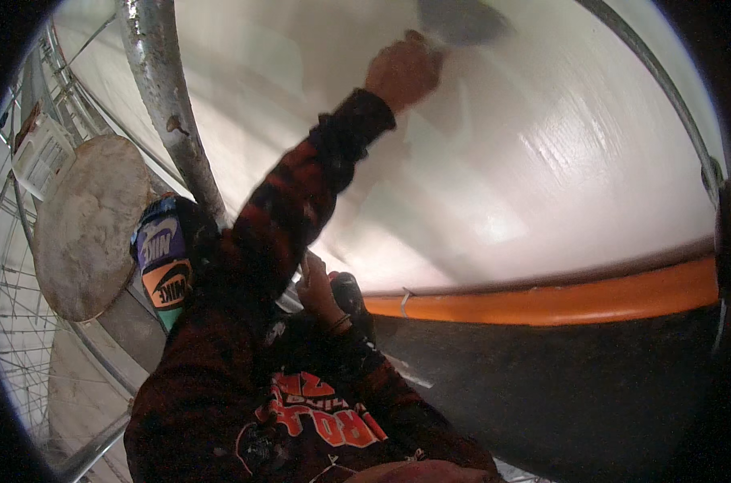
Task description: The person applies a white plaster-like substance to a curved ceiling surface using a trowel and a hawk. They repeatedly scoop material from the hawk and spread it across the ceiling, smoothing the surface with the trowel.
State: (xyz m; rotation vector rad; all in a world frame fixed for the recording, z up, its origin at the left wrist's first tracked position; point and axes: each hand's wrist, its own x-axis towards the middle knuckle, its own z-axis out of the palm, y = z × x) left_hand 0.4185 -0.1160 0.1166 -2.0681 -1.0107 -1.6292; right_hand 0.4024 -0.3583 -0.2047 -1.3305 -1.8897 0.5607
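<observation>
My left arm, in a dark red-and-black sleeve, reaches up and across a pale, glossy wall-like surface [494, 177]. My left hand [406, 72] is closed at the edge of a grey, flat, blurred shape [466, 20] that looks like a trowel blade; its handle is hidden in the fist. Low and close to my body, my right hand [321, 294] has its fingers curled. What it grips, if anything, is mostly hidden behind the left sleeve; a small pale edge shows beside it.
A thick scuffed metal pole [168, 97] rises on the left, beside a round worn board [92, 225] and a white plastic container [42, 153]. An orange band [559, 306] runs below the pale surface, above a dark surface [526, 378]. A thin metal bar [663, 80] curves at right.
</observation>
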